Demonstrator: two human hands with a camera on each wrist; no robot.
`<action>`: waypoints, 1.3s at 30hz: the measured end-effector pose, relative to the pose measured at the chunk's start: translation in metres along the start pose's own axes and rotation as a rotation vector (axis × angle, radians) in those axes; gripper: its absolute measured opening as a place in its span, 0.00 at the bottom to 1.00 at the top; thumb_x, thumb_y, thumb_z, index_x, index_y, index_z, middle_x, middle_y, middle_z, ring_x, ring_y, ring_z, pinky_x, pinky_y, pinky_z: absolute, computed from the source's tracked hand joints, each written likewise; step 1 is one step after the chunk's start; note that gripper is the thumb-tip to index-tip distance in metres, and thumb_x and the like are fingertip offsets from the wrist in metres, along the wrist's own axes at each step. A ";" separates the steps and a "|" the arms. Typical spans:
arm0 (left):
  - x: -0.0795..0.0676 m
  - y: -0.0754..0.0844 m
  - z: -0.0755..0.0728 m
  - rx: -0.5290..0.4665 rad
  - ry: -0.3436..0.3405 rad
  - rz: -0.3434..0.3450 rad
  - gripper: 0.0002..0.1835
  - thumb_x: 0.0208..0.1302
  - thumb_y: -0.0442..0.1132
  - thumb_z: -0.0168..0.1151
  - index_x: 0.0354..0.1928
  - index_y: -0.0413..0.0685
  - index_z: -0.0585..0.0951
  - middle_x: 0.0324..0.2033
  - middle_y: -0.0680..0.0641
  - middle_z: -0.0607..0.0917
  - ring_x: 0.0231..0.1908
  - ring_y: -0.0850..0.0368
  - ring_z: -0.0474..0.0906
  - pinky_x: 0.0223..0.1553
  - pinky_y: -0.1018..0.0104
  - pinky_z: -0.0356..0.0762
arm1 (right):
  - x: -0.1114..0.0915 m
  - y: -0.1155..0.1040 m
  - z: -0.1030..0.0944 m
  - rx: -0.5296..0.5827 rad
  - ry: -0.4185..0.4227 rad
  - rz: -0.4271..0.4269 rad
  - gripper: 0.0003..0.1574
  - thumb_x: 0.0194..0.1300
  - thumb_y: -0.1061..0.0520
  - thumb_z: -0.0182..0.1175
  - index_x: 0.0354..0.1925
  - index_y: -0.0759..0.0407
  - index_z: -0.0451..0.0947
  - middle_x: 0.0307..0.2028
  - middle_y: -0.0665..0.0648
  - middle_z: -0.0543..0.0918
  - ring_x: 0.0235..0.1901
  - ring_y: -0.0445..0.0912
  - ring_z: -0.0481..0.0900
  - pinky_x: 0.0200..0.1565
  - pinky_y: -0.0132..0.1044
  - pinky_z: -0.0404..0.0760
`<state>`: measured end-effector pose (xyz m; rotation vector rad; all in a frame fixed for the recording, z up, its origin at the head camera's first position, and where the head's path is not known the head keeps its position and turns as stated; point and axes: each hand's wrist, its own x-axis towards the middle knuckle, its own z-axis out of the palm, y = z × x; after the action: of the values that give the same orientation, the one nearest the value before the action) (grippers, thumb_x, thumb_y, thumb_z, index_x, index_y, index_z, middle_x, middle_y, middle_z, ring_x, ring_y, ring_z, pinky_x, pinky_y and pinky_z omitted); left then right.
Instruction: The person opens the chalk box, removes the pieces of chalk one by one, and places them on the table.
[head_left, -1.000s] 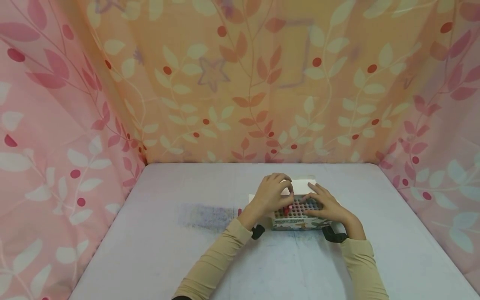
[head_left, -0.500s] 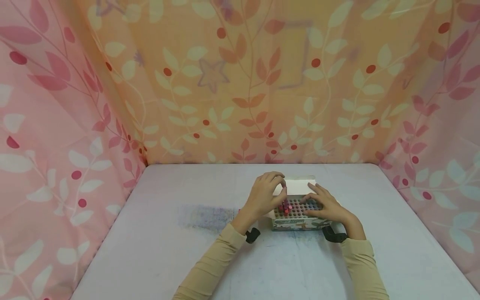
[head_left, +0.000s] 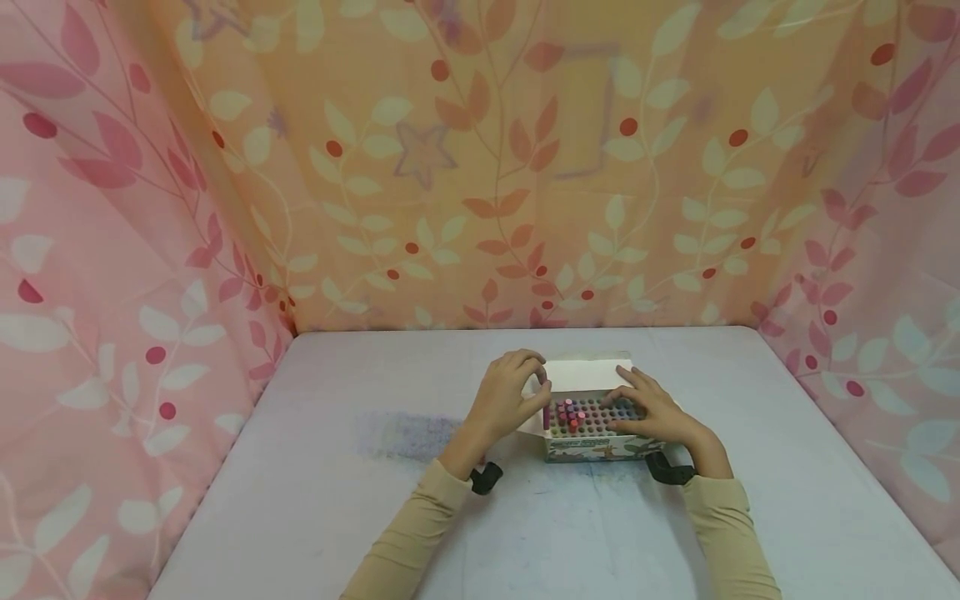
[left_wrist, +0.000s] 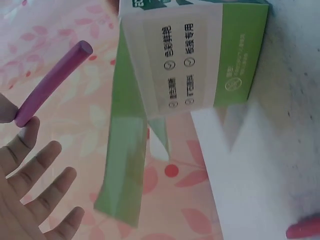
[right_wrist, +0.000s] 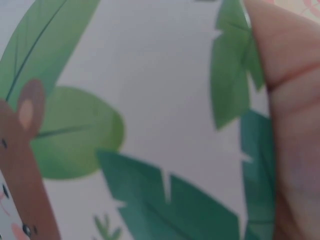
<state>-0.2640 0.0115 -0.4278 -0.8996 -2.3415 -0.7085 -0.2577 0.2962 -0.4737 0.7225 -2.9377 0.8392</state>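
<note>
My left hand [head_left: 502,402] pinches a purple chalk stick [left_wrist: 52,86] between thumb and index finger, beside the left end of an open chalk box [head_left: 585,451]. In the left wrist view the other fingers spread apart below the stick. Rows of chalk ends fill the box, and a few pink and red chalks [head_left: 572,415] stand up above the others at its left. My right hand [head_left: 656,412] rests on the right end of the box, fingers spread over its top. The right wrist view shows it against the leaf-printed cardboard.
The white lid flap [head_left: 588,374] stands raised behind the box, and a green side flap [left_wrist: 125,145] sticks out at its left. A pinkish-red chalk [left_wrist: 305,228] lies on the table. Purple smudges [head_left: 412,435] mark the white tabletop left of the hands.
My left hand has moved left from above the box to its left end with the purple chalk, uncovering the raised chalks. The right hand has stayed in place.
</note>
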 end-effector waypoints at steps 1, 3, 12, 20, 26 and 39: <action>-0.001 -0.001 -0.002 -0.004 -0.005 -0.007 0.07 0.56 0.49 0.49 0.26 0.58 0.74 0.42 0.57 0.76 0.45 0.60 0.71 0.47 0.61 0.68 | 0.000 0.000 0.000 0.001 0.000 -0.001 0.19 0.45 0.38 0.63 0.37 0.37 0.72 0.65 0.63 0.50 0.63 0.65 0.40 0.50 0.70 0.44; -0.004 -0.003 -0.005 -0.008 -0.017 -0.027 0.07 0.56 0.49 0.49 0.26 0.59 0.73 0.42 0.57 0.76 0.45 0.60 0.71 0.47 0.60 0.67 | -0.001 0.000 0.000 -0.001 0.000 -0.001 0.19 0.45 0.38 0.63 0.37 0.36 0.72 0.65 0.63 0.50 0.63 0.64 0.39 0.50 0.70 0.44; -0.018 -0.017 -0.018 -0.018 -0.028 -0.060 0.05 0.55 0.46 0.52 0.25 0.56 0.74 0.40 0.57 0.77 0.42 0.59 0.73 0.42 0.59 0.70 | -0.001 -0.001 -0.001 -0.001 -0.001 0.003 0.19 0.45 0.38 0.63 0.38 0.38 0.73 0.65 0.62 0.50 0.63 0.64 0.40 0.50 0.69 0.44; -0.030 -0.031 -0.026 -0.021 -0.074 -0.124 0.05 0.54 0.45 0.52 0.24 0.57 0.74 0.40 0.56 0.78 0.43 0.58 0.73 0.43 0.59 0.70 | -0.002 -0.003 -0.001 0.002 0.000 0.001 0.20 0.45 0.38 0.63 0.38 0.39 0.73 0.65 0.62 0.50 0.63 0.64 0.40 0.50 0.70 0.44; -0.035 -0.041 -0.031 -0.021 -0.136 -0.184 0.06 0.55 0.47 0.51 0.25 0.58 0.74 0.42 0.55 0.77 0.44 0.57 0.72 0.45 0.57 0.68 | -0.001 -0.002 -0.001 -0.002 0.003 0.000 0.20 0.45 0.38 0.63 0.38 0.39 0.73 0.65 0.62 0.50 0.63 0.64 0.40 0.50 0.70 0.45; -0.045 -0.060 -0.043 -0.020 -0.253 -0.231 0.07 0.55 0.48 0.54 0.23 0.57 0.74 0.44 0.52 0.77 0.44 0.54 0.73 0.42 0.57 0.70 | -0.001 -0.002 -0.001 -0.013 0.009 -0.014 0.20 0.45 0.38 0.63 0.38 0.39 0.73 0.65 0.64 0.50 0.63 0.65 0.41 0.50 0.69 0.45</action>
<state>-0.2663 -0.0734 -0.4417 -0.7723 -2.6992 -0.7476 -0.2564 0.2954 -0.4720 0.7358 -2.9241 0.8198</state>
